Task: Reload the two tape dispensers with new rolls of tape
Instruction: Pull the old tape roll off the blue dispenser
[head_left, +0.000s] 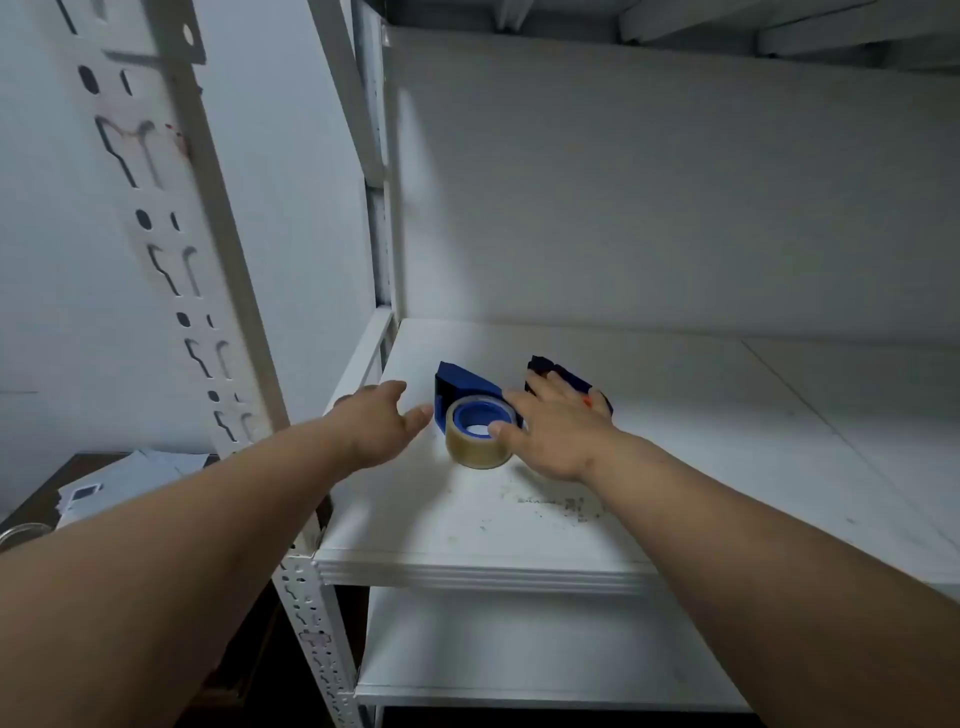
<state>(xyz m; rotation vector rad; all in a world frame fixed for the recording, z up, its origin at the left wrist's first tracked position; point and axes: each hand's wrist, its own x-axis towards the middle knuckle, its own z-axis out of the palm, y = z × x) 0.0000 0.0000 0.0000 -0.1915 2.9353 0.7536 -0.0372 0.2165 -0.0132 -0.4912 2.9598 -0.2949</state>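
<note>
A blue tape dispenser (460, 385) lies on the white shelf (467, 519) with a roll of clear tape (478, 434) on its blue hub. My right hand (550, 436) rests against the roll's right side, thumb on the top of the roll, fingers spread. Behind that hand a second dark blue dispenser (545, 366) with an orange part (587, 400) is partly hidden by my fingers. My left hand (374, 423) hovers open just left of the first dispenser, not touching it.
White metal shelving posts (171, 218) stand at the left. A lower shelf board (519, 654) lies beneath. A dark table (31, 499) at the far left holds papers (124, 483) and a tape roll edge (21, 535). Some dirt specks (566, 506) mark the shelf.
</note>
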